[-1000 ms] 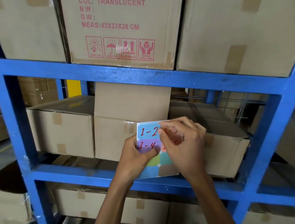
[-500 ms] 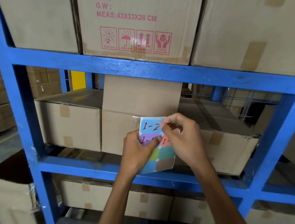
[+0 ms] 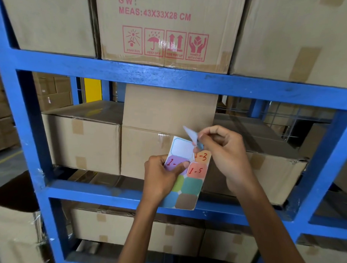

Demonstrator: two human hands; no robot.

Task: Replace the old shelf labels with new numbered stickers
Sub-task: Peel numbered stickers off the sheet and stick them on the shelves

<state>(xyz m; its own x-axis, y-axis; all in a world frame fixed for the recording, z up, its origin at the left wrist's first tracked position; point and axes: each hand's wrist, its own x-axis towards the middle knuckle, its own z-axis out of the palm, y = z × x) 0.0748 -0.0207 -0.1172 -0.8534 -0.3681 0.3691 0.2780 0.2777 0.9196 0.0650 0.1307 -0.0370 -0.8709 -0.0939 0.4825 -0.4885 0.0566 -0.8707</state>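
Left hand [image 3: 162,176] grips the sticker sheet [image 3: 192,186], thumb clamped over the purple label. Right hand [image 3: 221,151], at the sheet's 1 o'clock, pinches the blue sticker [image 3: 191,135] between thumb and forefinger, its other fingers curled.

Change: this sticker, reading 1-2 a second ago, is now off its backing, leaving a white blank at the sheet's 11 o'clock corner. Judged ready to apply, likely on the blue rack beam [image 3: 131,77] at 12 o'clock. No old label is visible there.

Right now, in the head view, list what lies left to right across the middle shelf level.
Blue metal upright post, plain taped brown cardboard box, left-hand grip holding the multicoloured sticker sheet, right-hand grip pinching a peeled pale-blue sticker, low wide brown cardboard box, blue right-side post.
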